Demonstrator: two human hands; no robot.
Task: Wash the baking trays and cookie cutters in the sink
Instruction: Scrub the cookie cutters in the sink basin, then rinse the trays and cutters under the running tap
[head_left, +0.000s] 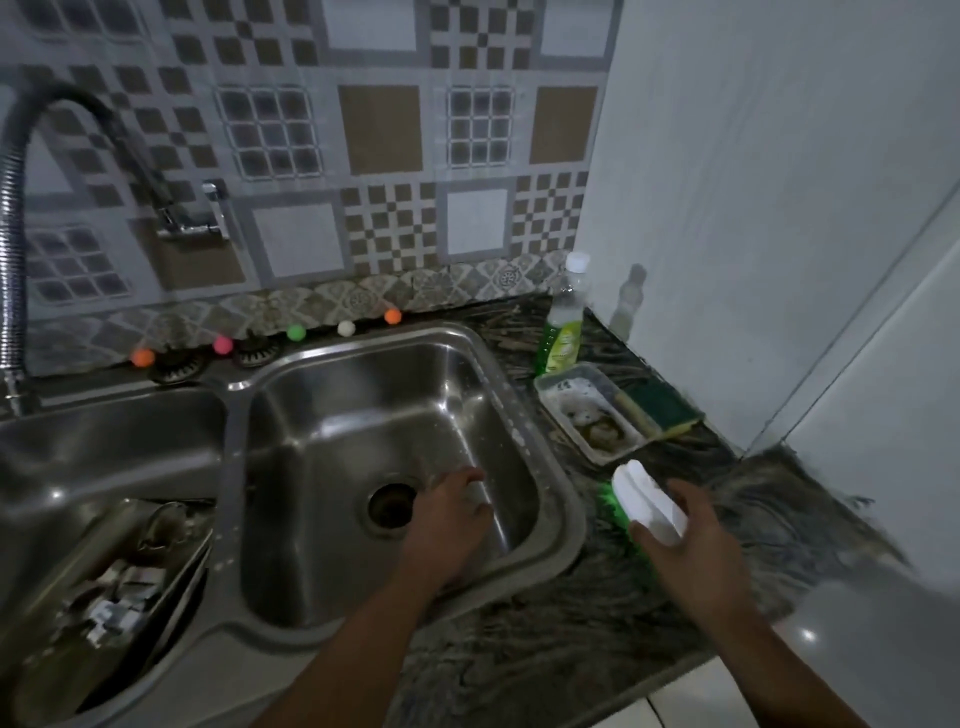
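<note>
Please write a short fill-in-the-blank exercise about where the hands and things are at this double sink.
1. The right hand holds a white scrubbing brush with ____ bristles.
2. The left hand reaches into the ____ steel basin, beside the round drain hole.
3. The stacked metal baking trays lie in the ____ basin.
4. The green dish soap bottle has a ____ cap.

Missing words: green; right; left; white

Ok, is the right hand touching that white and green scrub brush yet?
Touching. The head view shows the right hand with its fingers wrapped around the white top of the scrub brush, held over the countertop beside the sink.
</note>
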